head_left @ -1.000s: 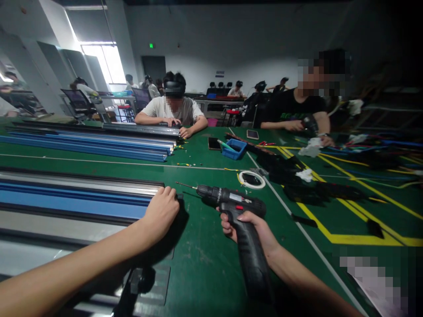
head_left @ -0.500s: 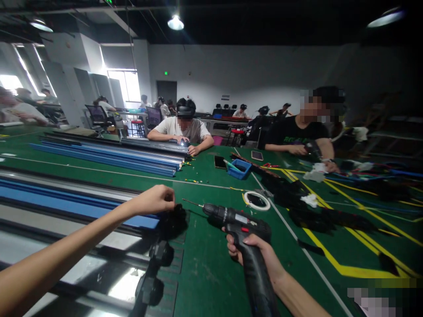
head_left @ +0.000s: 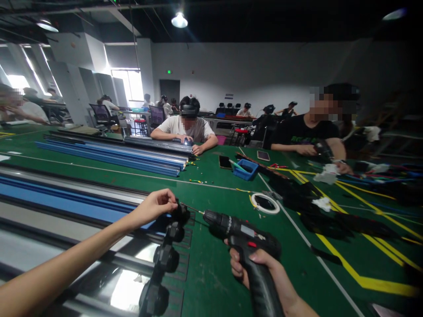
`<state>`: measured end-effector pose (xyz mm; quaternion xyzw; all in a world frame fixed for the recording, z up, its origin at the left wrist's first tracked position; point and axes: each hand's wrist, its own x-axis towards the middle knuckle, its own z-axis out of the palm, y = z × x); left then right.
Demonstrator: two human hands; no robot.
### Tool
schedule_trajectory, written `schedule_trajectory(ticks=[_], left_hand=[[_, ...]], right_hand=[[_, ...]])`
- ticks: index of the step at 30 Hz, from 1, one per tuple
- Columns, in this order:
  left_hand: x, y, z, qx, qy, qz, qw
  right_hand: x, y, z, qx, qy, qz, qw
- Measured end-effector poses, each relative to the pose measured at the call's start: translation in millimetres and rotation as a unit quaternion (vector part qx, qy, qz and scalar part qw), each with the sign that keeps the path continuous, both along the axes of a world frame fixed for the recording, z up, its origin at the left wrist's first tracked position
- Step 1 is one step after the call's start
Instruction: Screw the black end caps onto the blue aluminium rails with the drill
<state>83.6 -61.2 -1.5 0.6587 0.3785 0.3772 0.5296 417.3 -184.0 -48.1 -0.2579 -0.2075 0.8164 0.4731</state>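
My right hand (head_left: 274,273) grips a black cordless drill (head_left: 244,233) by its handle, index finger around the trigger area. Its long thin bit (head_left: 192,208) points left, the tip at the black end fitting (head_left: 181,215) of the nearest long panel; I cannot tell whether they touch. Just above that fitting, my left hand (head_left: 161,204) has thumb and fingertips pinched together. Whatever they hold, if anything, is too small to make out. Several black end fittings line the right ends of the blue, grey and silver long panels (head_left: 66,204).
More blue profiles (head_left: 109,154) lie across the green table (head_left: 211,281). A blue bin (head_left: 245,171), a phone (head_left: 225,162) and a white ring (head_left: 264,203) sit beyond the drill. Cables and black sleeves (head_left: 317,220) spread rightward. Two co-workers sit opposite; one holds a drill.
The drill bit's tip has come to the black end fitting beside my left hand. My left hand has turned slightly, its fingers still pinched. The view has shifted a little.
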Motion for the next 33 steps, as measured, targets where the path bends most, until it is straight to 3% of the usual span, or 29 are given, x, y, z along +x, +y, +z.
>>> schedule_trajectory(ticks=[7, 18, 33], left_hand=[[-4, -4, 0.3, 0.010, 0.030, 0.005, 0.999], [-5, -6, 2.0, 0.030, 0.059, 0.005, 0.998], [-9, -5, 1.3, 0.035, 0.092, -0.032, 0.995]], right_hand=[[8, -1, -15.8, -0.008, -0.007, 0.037, 0.999], [1, 1, 2.2, -0.021, -0.008, 0.028, 0.999], [12, 2, -12.8, -0.011, -0.011, 0.040, 0.999]])
